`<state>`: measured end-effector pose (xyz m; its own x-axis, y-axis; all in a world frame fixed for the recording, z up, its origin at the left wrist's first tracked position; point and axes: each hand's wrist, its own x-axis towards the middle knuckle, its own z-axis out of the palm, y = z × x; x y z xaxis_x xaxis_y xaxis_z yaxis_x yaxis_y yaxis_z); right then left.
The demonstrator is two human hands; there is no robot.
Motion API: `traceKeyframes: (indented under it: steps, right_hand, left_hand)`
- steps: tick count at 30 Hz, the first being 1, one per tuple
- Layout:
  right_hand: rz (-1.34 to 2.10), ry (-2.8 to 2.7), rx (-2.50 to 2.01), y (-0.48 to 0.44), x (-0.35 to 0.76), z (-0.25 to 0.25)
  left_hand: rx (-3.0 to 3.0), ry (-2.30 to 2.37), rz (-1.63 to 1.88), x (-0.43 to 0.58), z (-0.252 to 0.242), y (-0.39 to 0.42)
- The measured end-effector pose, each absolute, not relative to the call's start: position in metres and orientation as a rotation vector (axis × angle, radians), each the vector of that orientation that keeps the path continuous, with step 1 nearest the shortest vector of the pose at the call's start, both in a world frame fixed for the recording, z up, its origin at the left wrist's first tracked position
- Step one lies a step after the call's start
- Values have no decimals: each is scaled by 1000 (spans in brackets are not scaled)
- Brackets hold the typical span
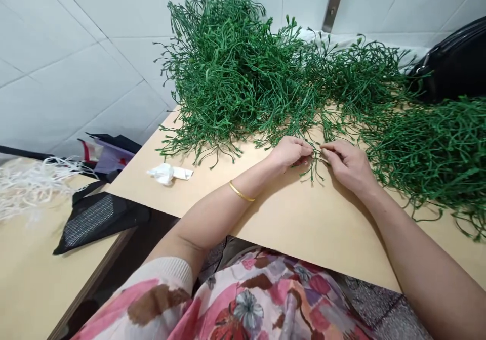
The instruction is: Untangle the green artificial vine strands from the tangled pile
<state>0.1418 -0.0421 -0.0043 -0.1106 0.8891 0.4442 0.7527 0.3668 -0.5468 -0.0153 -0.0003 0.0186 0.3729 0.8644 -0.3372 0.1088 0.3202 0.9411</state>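
Left hand (pixel 293 153): pinches a green plastic sprig (pixel 314 169)
Right hand (pixel 346 165): pinches it opposite — likely steadying it between them
Sprig heap (pixel 231 72): beyond both hands — kept within reach, I'd guess

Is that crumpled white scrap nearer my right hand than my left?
No, the white scrap lies to the left of the left hand, and the right hand is farther off.

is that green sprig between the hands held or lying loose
Held: the left hand and right hand pinch the green sprig, its ends showing below.
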Motion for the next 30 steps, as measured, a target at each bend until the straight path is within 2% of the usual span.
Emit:
traceKeyframes:
  steps: [9,15,30]
  right_hand:
    - [250,-1929,-1435,-41,139,-6]
    - [459,-1753,-1509,-42,136,-3]
    - [820,-1544,-1427,-42,130,1]
  left_hand:
    - [1158,1043,611,-18,23,2]
    - [1109,973,534,-23,25,5]
    - [1158,937,646,-18,15,7]
